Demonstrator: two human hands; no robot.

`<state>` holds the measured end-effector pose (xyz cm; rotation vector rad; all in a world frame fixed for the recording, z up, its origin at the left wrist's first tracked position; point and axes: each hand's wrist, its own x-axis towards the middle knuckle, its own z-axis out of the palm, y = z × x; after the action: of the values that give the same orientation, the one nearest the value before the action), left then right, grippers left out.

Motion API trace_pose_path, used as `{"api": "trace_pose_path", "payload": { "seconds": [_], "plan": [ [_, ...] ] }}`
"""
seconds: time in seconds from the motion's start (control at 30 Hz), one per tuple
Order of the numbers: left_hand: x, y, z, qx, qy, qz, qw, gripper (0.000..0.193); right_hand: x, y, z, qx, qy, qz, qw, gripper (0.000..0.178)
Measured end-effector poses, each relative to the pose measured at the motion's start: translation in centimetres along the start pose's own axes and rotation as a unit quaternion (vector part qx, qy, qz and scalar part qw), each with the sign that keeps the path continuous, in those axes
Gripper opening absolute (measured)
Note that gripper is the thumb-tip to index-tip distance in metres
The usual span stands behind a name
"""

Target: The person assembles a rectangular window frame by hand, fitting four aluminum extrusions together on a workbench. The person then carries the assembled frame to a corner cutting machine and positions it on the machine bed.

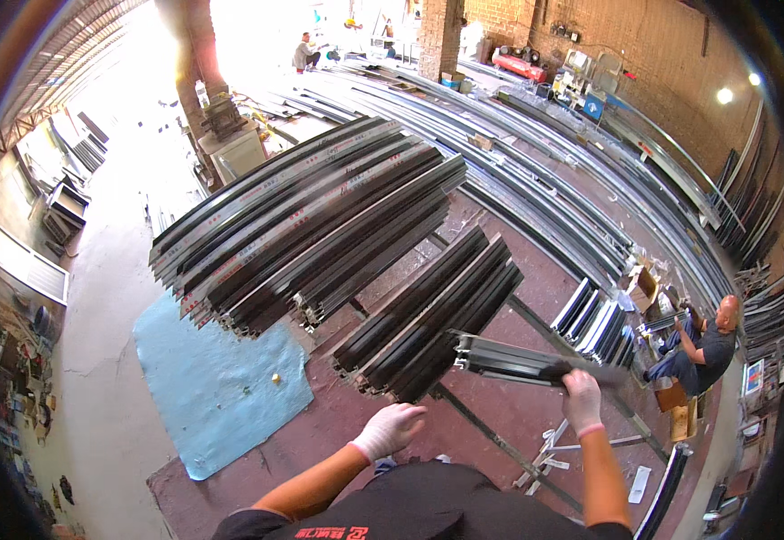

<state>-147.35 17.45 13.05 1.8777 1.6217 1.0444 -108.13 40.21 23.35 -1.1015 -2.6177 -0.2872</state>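
My right hand (582, 399), in a white glove, grips a short dark metal profile (509, 358) that points left toward a small stack of black profiles (432, 315) on a metal frame stand. My left hand (390, 429), also gloved, hovers with fingers spread just below the near end of that small stack, holding nothing. A larger stack of long black profiles (311, 225) lies to the left and farther away.
A blue sheet (212, 387) lies on the floor at left. Long silver profiles (536, 171) run along the floor at right. A person sits at the right (707, 346) beside short profile pieces (594, 319); another person (304, 52) is far back. Offcuts (549, 450) lie near my feet.
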Motion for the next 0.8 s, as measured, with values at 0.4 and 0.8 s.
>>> {"api": "trace_pose_path", "payload": {
  "seconds": [0.4,0.8],
  "plan": [
    [14.4,0.3,5.8,0.228,-0.111,-0.121,0.960,0.033,-20.5,4.1,-4.8,0.019,0.001,0.379,0.925,0.044],
    [15.3,-4.4,10.7,0.310,-0.028,-0.105,0.945,0.057,-31.8,9.4,1.1,-0.021,0.003,0.594,0.804,0.053]
  ]
}}
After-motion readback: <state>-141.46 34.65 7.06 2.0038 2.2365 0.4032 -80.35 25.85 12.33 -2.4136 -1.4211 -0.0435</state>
